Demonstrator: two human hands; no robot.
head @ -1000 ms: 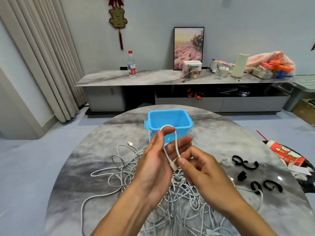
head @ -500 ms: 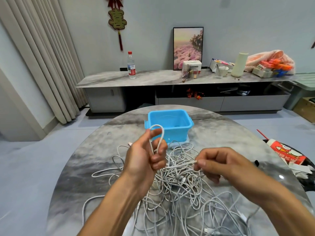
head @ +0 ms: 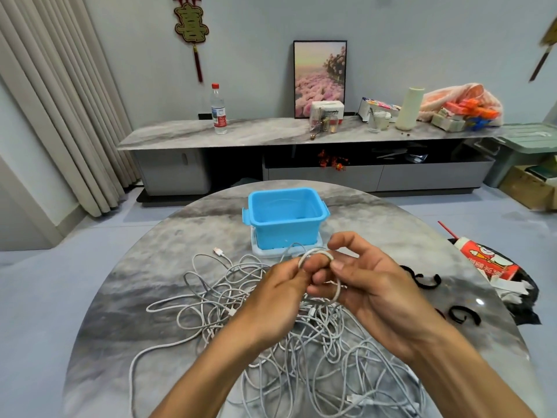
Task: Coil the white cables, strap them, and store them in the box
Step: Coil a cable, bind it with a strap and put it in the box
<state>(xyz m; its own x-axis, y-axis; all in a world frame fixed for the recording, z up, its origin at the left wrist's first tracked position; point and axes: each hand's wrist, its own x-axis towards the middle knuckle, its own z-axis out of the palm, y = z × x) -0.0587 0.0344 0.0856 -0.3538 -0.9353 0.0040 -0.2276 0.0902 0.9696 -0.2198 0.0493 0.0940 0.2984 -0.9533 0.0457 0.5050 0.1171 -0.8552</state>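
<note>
Head view looks down on a round table (head: pixel 126 285) with a smooth, shiny grey top that looks like marble. Both hands meet over the middle of it. The left hand (head: pixel 277 300) has its fingers curled and pinches a small round loop (head: pixel 319 254) of thin white cord. The right hand (head: pixel 370 285) holds the other side of the loop, with the thumb and first finger closed on the cord and the other fingers bent loosely. The loop is held up in the air, just in front of the box (head: pixel 286 218). The box is bright blue plastic, square with soft corners, open on top, and it sits on a pale flat lid (head: pixel 265 251). Under the hands lies a big messy pile of cables (head: pixel 316 351), all thin, white and bendy, in many curly loops. One small plug (head: pixel 218 252) pokes out near the box on the left. To the right of the hands lie black straps (head: pixel 422 279), curved like the letter C, on the table. At the far right edge sits a red and white packet (head: pixel 485 260) on something black and crumpled.
</note>
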